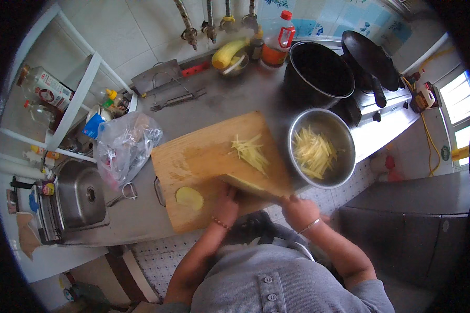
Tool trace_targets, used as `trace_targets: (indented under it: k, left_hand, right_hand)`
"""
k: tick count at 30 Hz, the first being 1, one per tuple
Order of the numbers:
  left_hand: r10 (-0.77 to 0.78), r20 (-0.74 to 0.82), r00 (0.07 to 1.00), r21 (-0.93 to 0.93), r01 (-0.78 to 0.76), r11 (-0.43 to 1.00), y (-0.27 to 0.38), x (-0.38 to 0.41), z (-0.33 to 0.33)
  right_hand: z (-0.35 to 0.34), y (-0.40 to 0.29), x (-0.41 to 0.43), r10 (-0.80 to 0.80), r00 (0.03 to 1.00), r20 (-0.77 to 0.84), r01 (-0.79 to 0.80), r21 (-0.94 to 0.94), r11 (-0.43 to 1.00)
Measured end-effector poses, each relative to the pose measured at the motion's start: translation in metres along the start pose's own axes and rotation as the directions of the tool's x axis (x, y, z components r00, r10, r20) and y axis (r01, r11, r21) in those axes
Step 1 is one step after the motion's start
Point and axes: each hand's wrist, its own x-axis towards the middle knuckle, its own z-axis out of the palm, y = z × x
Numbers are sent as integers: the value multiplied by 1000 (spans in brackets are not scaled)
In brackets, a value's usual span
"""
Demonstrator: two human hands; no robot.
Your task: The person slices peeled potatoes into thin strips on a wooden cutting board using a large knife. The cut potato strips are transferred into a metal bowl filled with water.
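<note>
My right hand (300, 213) grips the handle of a kitchen knife (272, 195), its blade slanting over the near part of a wooden cutting board (203, 152). Against the near side of the blade, the fingers of my left hand (226, 205) are bent down to the board; whatever lies under them is hidden. Pale yellow residue, apparently potato, shows along the blade. Left of my left hand lies a flat-sided piece of peeled potato (189, 198). Beyond the knife is a small heap of potato strips (251, 152). More cut strips (314, 152) fill the bottom of a steel bowl (351, 133) at right.
Behind the bowl stand a dark pot (317, 103) and a gas stove (387, 105) bearing a wok (370, 58). At left are a plastic bag (127, 144), a peeler (128, 191) and a sink (78, 215). An oil bottle (276, 43) stands by the wall.
</note>
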Motion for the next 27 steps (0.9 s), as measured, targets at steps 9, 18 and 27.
trace_targets:
  k: [9, 18, 27]
  left_hand:
    - [99, -87, 991, 65, -94, 993, 12, 3, -9]
    - [-6, -136, 991, -31, 2, 1000, 24, 4, -26]
    - [173, 17, 985, 226, -173, 959, 16, 1, -30]
  right_hand:
    - [9, -22, 28, -49, 999, -14, 49, 45, 998]
    - [13, -1, 18, 8, 996, -90, 3, 125, 992]
    - [5, 7, 2, 9, 991, -131, 9, 140, 990]
